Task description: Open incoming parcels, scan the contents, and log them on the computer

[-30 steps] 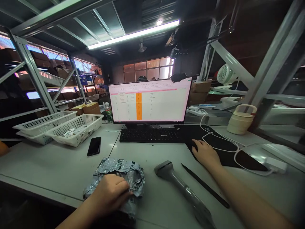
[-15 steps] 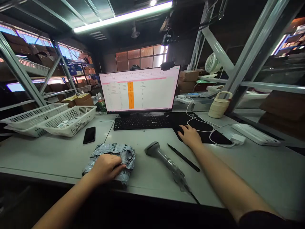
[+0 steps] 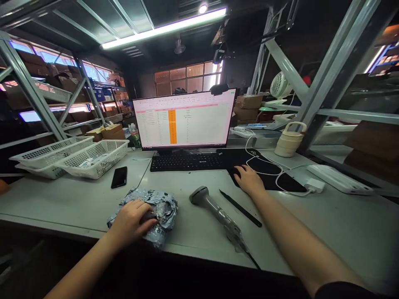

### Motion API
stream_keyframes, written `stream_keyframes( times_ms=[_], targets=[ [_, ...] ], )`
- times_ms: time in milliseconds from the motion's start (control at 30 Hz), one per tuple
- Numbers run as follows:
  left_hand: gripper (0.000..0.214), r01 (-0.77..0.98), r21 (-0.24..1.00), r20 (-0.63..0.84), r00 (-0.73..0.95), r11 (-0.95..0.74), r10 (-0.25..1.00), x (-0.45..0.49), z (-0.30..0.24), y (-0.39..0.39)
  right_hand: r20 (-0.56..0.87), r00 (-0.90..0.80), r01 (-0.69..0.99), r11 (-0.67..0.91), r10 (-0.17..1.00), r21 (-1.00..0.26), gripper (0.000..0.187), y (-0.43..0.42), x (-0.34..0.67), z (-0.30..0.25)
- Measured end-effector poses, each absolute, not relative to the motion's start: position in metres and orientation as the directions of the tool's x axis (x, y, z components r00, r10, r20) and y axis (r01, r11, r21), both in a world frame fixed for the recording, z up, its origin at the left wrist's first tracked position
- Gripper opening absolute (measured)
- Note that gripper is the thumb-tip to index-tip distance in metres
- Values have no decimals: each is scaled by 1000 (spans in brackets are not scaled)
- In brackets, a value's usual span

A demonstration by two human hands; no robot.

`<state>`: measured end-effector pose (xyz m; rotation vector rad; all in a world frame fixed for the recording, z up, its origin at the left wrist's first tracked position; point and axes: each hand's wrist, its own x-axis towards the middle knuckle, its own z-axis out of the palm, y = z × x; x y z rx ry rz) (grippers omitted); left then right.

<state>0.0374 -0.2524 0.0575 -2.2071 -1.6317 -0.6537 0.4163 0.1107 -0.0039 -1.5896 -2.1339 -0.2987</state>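
Observation:
My left hand (image 3: 132, 220) lies over a crumpled grey plastic mailing parcel (image 3: 163, 207) near the front edge of the desk. Its fingers curl into the torn, wrinkled wrapping, with the thumb lower on the right. My right hand (image 3: 249, 180) rests curved at the left part of a black mouse pad (image 3: 274, 178); whatever is beneath the palm is hidden. Between my arms lie a grey handheld barcode scanner (image 3: 215, 211) and a slim black pen-like tool (image 3: 240, 207). Behind them is a black keyboard (image 3: 187, 162), below a monitor (image 3: 202, 124) showing a spreadsheet with an orange column.
White perforated baskets (image 3: 93, 164) stand at the left, with a black phone (image 3: 119, 177) nearby. On the right are a cream lidded cup (image 3: 288, 143), a white power strip (image 3: 339, 178) and looping white cable. Metal shelf posts (image 3: 330, 62) flank the desk.
My left hand has shifted slightly left on the parcel and its grip has loosened a little, showing more of the wrapping. My right hand stays in place. The view has shifted slightly.

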Motion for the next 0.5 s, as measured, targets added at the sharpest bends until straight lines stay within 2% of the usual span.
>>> stream_keyframes(
  times_ms=[167,367,433,500],
  targets=[
    [20,955,68,506,216,-288,835,35,53,-254,468,-221,946,305,856,-111,48,110,415,-1],
    [23,941,204,402,172,-271,899,36,63,-256,466,-220,944,307,857,-120,48,110,416,-3],
    [30,923,291,378,131,-252,917,33,66,-257,478,-223,941,315,849,-121,49,109,416,-5],
    [38,848,483,379,20,-216,925,25,72,-256,518,-210,938,320,830,-133,54,110,417,-4]
  ],
)
